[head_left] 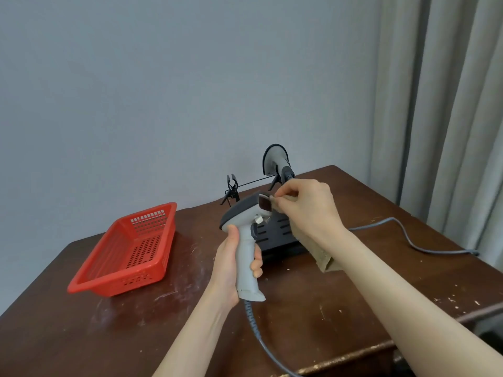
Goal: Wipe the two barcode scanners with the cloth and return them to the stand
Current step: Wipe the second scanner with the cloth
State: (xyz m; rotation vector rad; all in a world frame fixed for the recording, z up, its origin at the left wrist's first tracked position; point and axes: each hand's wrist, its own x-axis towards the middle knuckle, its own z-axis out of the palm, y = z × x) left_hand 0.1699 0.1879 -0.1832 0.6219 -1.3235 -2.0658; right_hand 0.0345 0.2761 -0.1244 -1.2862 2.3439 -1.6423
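Note:
My left hand (231, 265) grips the grey handle of a barcode scanner (246, 224), held upright above the table with its dark head pointing right. My right hand (307, 208) pinches a tan cloth (318, 254) against the scanner's front window; the cloth's free end hangs down below my wrist. Behind them stands the black stand (277, 235). A second scanner (276, 161) sits in the stand's right clip, head up. The stand's left clip (231, 186) holds nothing.
A red perforated basket (128, 248) lies on the brown wooden table (163, 322) at the left. A grey cable (402, 235) runs across the table's right side, and another coiled cable (258, 333) drops from the held scanner. Curtains hang at the right.

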